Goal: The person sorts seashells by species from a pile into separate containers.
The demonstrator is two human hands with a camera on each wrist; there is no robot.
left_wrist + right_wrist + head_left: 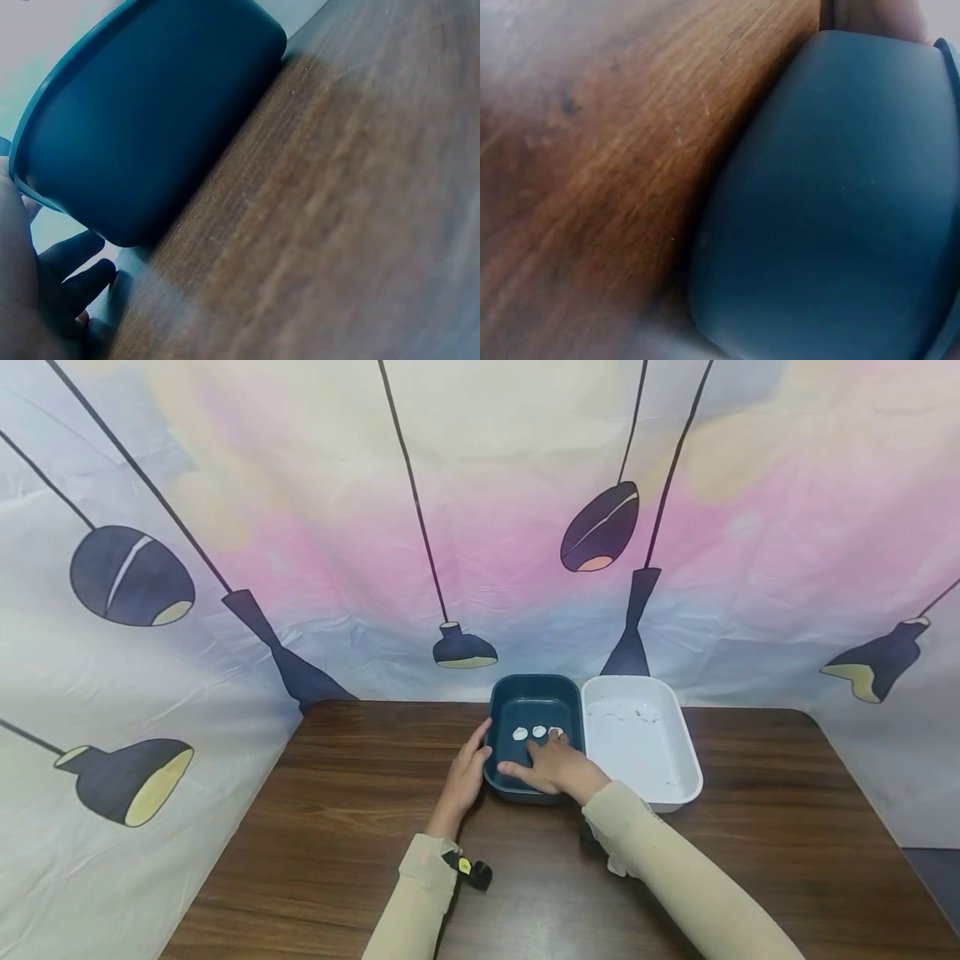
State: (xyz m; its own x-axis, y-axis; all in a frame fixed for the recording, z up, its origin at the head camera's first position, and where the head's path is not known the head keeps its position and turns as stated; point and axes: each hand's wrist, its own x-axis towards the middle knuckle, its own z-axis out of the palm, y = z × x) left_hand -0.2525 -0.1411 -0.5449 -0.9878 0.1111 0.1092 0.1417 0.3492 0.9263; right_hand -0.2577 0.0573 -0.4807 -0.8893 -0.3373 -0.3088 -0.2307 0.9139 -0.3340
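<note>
In the head view, a dark teal tray (535,714) stands on the table, with three small, roundish white pieces (520,734) in a row on its floor. My left hand (463,777) rests against the tray's left wall, fingers nearly straight and at the rim. The left wrist view shows its fingers (79,262) by the tray's end wall. My right hand (553,766) reaches in over the near side. Its fingertips touch and partly cover the rightmost white piece, while the thumb is spread to the left. The right wrist view shows mostly the tray's outer wall (832,195).
Right beside the teal tray stands a white tray (637,760) with small dark specks on its floor. Both sit near the back edge of the brown wooden table (360,777). A cloth printed with lamps (465,552) hangs behind.
</note>
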